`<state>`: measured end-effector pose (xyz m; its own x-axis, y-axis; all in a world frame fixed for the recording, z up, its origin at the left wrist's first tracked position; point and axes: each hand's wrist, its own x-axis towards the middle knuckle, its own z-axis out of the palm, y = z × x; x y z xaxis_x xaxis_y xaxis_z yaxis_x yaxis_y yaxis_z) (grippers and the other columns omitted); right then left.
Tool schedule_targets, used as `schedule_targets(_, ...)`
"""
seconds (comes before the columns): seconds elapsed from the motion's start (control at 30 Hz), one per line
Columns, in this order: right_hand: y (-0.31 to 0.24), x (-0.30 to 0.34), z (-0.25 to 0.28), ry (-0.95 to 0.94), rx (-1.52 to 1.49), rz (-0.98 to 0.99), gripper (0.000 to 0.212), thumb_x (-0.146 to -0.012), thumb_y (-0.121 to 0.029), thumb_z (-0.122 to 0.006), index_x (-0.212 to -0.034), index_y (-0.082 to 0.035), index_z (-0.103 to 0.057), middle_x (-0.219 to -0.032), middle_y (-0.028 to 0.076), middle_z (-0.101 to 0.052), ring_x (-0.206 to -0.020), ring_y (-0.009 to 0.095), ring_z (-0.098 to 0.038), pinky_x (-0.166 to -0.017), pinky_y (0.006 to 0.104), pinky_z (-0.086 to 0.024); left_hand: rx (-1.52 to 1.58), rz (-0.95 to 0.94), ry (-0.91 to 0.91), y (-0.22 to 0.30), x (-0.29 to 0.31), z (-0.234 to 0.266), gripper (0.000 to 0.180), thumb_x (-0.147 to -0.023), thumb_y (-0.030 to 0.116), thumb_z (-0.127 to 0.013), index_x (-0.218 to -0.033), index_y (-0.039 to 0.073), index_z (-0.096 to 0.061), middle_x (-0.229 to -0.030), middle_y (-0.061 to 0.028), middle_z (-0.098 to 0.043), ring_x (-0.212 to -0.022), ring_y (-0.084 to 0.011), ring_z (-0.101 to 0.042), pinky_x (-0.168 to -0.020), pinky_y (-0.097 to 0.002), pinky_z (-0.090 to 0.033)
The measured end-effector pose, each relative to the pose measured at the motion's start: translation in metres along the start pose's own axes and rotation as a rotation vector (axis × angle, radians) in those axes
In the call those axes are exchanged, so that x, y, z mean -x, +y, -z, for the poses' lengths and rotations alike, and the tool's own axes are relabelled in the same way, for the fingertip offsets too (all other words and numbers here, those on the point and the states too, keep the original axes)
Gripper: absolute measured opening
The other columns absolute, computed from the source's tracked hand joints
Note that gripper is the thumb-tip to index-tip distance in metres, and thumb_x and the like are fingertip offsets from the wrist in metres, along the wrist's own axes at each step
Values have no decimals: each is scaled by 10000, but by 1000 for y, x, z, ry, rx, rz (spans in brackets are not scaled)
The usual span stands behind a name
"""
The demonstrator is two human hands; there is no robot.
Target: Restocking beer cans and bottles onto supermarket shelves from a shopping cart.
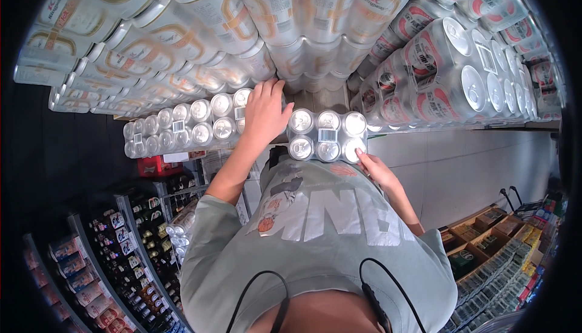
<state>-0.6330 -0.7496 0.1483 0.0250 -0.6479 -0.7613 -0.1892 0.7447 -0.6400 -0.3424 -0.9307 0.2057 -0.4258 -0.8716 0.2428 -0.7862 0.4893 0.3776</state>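
Note:
A shrink-wrapped six-pack of cans (328, 135) is close in front of my body, lids up, with a barcode label in its middle. My right hand (377, 169) grips its near right corner, thumb against the can there; its other fingers are partly hidden. My left hand (264, 110) lies on the right end of a row of similar wrapped packs (200, 111), next to taller stacked cans. Its fingers are stretched out and the thumb is apart, with nothing held. A narrow strip of bare shelf (325, 100) shows beyond the six-pack.
White-and-gold cans (267, 5) in clear wrap are stacked high ahead and to the left. Red-and-white can packs (436, 78) stand to the right. Bottle shelves (130, 236) are at lower left; wooden crates (485, 236) stand at lower right beyond a tiled floor (436, 175).

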Motion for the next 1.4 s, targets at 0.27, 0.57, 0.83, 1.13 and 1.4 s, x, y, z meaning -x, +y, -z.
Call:
schedule_targets(0.27, -4, -5, -5, 7, -84, -39, 887, -884, -782, -559, -1105, 72, -640, -865, 26, -568, -719, 98, -504, -652, 233, -411, 24, -82, 100, -21, 11, -32, 456, -797, 136, -726, -1227, 28, -618, -1324, -157, -570, -1272, -364, -486, -1095, -480, -387)
schedule_targets(0.57, -20, -25, -19, 279, -72, 70, 795, -923, -747, -533, -930, 35, -669, -795, 52, -599, -747, 168, -545, -738, 281, -444, 55, -56, 102, -20, 11, -30, 414, -820, 106, -682, -1225, 50, -619, -1338, -135, -571, -1299, -356, -482, -1095, -480, -378)
schedule_targets(0.83, -47, -40, -10, 272, -83, -70, 827, -971, -692, -504, -1288, 68, -588, -1141, 170, -669, -1062, 232, -608, -975, 344, -451, 61, -88, 110, -19, 9, -25, 482, -826, 196, -700, -1267, 31, -596, -1315, -166, -560, -1259, -370, -484, -1086, -499, -373)
schedule_targets(1.13, -57, -37, 3, 94, -61, 75, 696, -1032, -532, -539, -1371, 76, -555, -1330, 153, -630, -1250, 203, -547, -1093, 324, -387, 55, -62, 77, -15, 7, -24, 714, -766, 417, -797, -1323, 35, -567, -1346, -171, -530, -1287, -384, -444, -1104, -517, -329)
schedule_targets(1.4, -60, -41, -4, 234, 10, 82, 715, -1009, -583, -538, -1208, 96, -642, -1118, 173, -691, -1078, 196, -600, -986, 323, -443, 60, -49, 66, -15, 6, -27, 713, -764, 399, -802, -1335, 46, -561, -1339, -157, -528, -1288, -376, -444, -1106, -515, -323)
